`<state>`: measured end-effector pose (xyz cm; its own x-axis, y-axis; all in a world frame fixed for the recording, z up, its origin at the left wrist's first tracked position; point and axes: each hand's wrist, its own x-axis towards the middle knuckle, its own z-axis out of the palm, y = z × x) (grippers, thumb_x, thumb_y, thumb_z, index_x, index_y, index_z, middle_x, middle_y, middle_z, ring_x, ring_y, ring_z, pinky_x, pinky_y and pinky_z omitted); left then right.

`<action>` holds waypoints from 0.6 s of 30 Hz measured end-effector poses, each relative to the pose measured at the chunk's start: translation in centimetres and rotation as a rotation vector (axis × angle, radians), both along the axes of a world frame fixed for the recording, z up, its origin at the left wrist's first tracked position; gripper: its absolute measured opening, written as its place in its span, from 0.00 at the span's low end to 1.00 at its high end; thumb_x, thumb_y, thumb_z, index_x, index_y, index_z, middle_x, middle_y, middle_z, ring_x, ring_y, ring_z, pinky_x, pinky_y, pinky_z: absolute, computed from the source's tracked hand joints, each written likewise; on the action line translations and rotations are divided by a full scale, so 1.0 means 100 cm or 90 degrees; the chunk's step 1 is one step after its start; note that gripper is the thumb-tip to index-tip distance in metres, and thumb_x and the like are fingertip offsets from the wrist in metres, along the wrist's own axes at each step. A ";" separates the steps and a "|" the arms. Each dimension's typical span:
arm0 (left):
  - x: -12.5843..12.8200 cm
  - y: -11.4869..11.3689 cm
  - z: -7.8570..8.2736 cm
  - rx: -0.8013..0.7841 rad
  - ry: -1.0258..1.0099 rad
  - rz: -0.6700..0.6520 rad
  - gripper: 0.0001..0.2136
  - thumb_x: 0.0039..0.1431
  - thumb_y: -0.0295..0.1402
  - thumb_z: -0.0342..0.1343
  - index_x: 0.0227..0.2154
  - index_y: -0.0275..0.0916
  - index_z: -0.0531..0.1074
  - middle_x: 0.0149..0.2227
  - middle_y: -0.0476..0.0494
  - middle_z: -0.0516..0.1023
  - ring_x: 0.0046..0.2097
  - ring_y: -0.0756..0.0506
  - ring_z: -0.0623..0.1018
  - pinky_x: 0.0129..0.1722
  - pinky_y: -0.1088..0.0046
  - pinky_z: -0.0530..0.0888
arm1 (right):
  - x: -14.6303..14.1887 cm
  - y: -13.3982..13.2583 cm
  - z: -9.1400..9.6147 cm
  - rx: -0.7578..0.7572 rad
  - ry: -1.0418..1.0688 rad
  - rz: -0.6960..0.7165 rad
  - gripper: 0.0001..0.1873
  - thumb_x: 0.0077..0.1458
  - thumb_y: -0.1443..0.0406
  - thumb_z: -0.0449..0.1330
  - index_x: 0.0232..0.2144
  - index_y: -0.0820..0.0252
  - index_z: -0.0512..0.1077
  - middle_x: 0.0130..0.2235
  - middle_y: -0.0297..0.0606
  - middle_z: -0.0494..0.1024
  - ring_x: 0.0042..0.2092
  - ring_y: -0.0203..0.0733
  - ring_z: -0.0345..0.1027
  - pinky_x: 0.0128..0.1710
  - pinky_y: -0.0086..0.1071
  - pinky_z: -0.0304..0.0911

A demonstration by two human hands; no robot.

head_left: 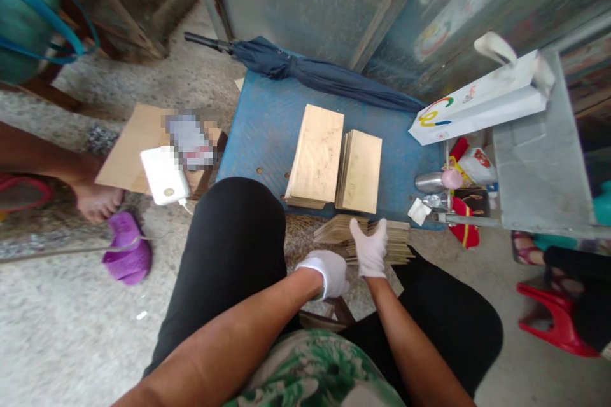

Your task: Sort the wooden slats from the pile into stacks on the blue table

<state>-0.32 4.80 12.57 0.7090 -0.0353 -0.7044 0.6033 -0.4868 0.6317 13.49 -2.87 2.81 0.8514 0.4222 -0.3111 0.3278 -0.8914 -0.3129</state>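
My left hand (327, 270), in a white glove, hangs low between my knees with its fingers curled inward. Whatever those fingers may hold is hidden. Just right of it, my right hand (371, 247), also gloved, has thumb and fingers spread apart. That hand overlaps a fanned stack of thin rectangular plates (395, 243) below the bench edge; more thin plates (337, 230) show to its left. On the blue bench (258, 133) lie a taller stack of tan rectangular plates (317, 152) and a smaller stack (361, 172) beside it.
Along the bench's back lies a folded dark umbrella (324, 79). To the right are a white paper bag (482, 102), a metal flask (429, 182) and a red stool (548, 321). At left, a white power bank (165, 176) rests on cardboard near a person's foot (98, 200) and a purple slipper (128, 248).
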 end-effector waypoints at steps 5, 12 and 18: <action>0.003 -0.009 -0.021 0.010 -0.031 -0.037 0.19 0.63 0.37 0.56 0.50 0.29 0.81 0.52 0.22 0.81 0.55 0.26 0.81 0.54 0.52 0.78 | -0.025 -0.008 -0.020 -0.061 0.007 0.102 0.71 0.46 0.40 0.69 0.73 0.80 0.41 0.70 0.71 0.53 0.71 0.69 0.52 0.67 0.50 0.55; 0.000 -0.010 -0.027 0.046 -0.018 -0.029 0.19 0.64 0.35 0.54 0.50 0.30 0.81 0.49 0.24 0.83 0.54 0.29 0.82 0.53 0.56 0.78 | -0.025 0.009 -0.041 -0.087 -0.028 0.076 0.74 0.43 0.41 0.71 0.73 0.81 0.39 0.68 0.74 0.50 0.66 0.72 0.57 0.63 0.49 0.60; 0.000 -0.007 -0.025 0.045 -0.002 -0.017 0.21 0.64 0.37 0.53 0.53 0.29 0.79 0.49 0.24 0.83 0.54 0.30 0.82 0.55 0.58 0.77 | -0.028 0.008 -0.048 -0.051 -0.063 0.072 0.68 0.46 0.46 0.70 0.73 0.78 0.41 0.66 0.68 0.55 0.67 0.68 0.54 0.67 0.48 0.55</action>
<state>-0.33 4.08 10.06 0.7106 -0.0046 -0.7036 0.5877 -0.5459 0.5972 10.70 -2.11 -2.00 0.8284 0.4937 -0.2647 0.4526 -0.8683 -0.2032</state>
